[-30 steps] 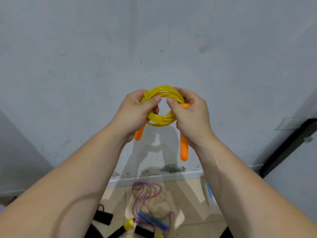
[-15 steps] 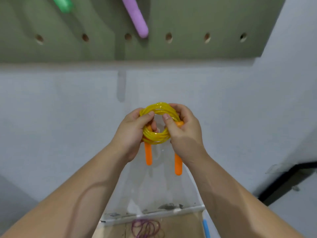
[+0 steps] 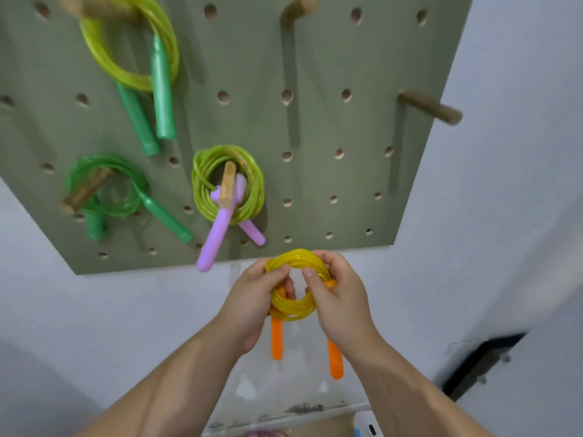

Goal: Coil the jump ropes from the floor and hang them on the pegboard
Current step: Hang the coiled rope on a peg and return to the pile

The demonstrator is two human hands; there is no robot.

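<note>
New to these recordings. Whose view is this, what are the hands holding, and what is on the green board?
No machine here: a person wears one wide camera on the head, so you see roughly what they see. The left hand and right hand both pinch a coiled yellow rope, its orange handles dangling below. Ahead is a green pegboard on the wall. Three coiled ropes hang on its wooden pegs: a rope with purple handles, a green rope and a yellow-green rope. One bare peg sticks out at the right.

Free peg [image 3: 430, 108] on right of pegboard [image 3: 315, 190]; hung ropes [image 3: 252, 197] across left.
</note>
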